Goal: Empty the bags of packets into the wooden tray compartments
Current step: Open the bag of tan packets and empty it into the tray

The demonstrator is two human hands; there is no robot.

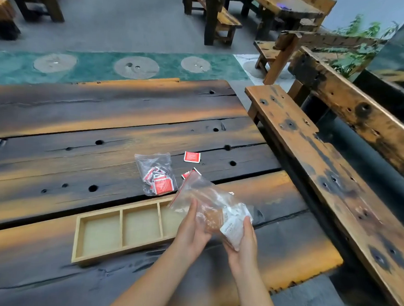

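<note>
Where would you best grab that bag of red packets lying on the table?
Probably from above, at the far end of the bag of red packets. It lies flat and that end is empty, loose plastic, since the packets have slid to the end nearest the wooden tray.

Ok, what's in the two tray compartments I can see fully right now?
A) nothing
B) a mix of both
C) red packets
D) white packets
A: both fully visible compartments of the wooden tray show bare wood, and the red packets sit in their bag on the table beyond it.
</note>
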